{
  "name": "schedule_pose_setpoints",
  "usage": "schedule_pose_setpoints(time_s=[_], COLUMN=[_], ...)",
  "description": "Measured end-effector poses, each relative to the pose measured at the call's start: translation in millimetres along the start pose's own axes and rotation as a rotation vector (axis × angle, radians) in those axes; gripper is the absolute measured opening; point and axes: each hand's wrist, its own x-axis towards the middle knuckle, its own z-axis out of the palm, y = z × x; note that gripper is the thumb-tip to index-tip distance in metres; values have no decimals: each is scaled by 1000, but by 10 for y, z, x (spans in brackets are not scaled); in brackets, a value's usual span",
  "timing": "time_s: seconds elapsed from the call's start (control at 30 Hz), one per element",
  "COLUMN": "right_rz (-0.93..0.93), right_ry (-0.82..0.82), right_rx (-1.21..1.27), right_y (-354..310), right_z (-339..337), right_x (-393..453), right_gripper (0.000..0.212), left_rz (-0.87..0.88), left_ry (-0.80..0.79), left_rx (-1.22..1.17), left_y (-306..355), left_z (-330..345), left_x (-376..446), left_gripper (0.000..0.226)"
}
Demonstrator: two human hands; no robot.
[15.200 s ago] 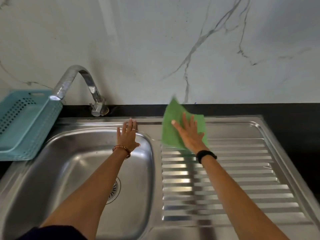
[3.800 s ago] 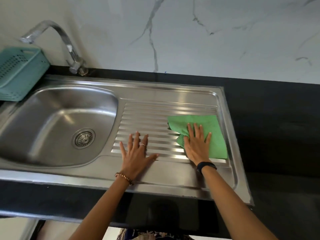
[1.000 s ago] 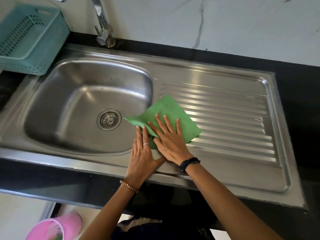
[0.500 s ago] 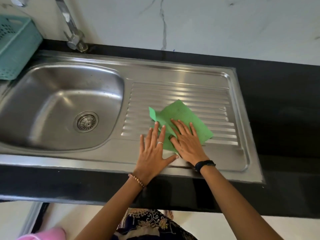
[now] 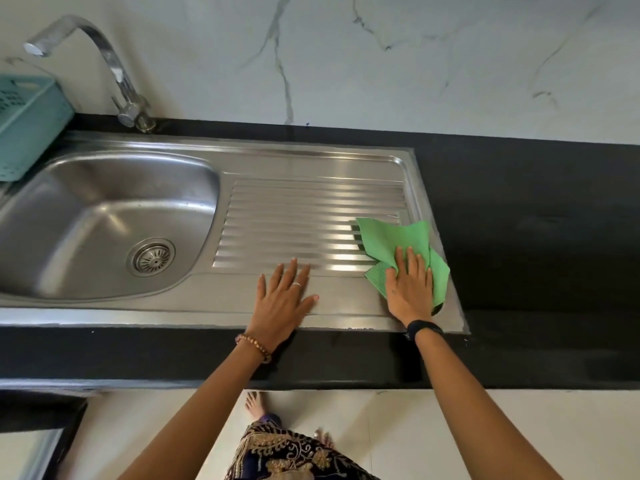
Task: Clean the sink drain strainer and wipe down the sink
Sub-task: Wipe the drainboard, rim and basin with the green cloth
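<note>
- Pressing flat on a green cloth (image 5: 391, 242), the right hand (image 5: 410, 289) has its fingers straight and close together; the cloth lies crumpled at the right end of the ribbed drainboard (image 5: 304, 220), one corner lapping over the sink's raised right rim
- Resting palm-down on the smooth front strip of the steel sink (image 5: 311, 161), the left hand (image 5: 282, 297) is spread wide and holds nothing; its fingertips touch the nearest ribs; it lies well apart from the cloth
- the drain strainer (image 5: 152, 257) sits in the floor of the basin (image 5: 86, 216), at the left, far from both hands
- a curved tap (image 5: 114, 69) stands behind the basin; a teal basket (image 5: 24, 133) sits at the basin's far left corner
- the black table (image 5: 536, 237) surrounds the sink; a marbled white wall (image 5: 381, 64) rises behind it
</note>
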Motion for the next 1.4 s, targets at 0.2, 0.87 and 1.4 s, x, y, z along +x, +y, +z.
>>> schedule_pose_setpoints(time_s=[0.2, 0.87, 1.4], right_rz=[10, -873, -675], right_ry=[-30, -377, -341], right_rx=[6, -233, -140], right_y=[-318, -2286, -380], right_z=[32, 873, 118], right_x=[-72, -18, -22], right_gripper=[53, 53, 52], left_rz=[-150, -486, -66], left_ry=[73, 164, 139], left_rx=[-20, 95, -13], left_y=[-393, -923, 96], left_z=[-108, -145, 208], left_x=[-200, -463, -191], left_gripper=[67, 122, 87])
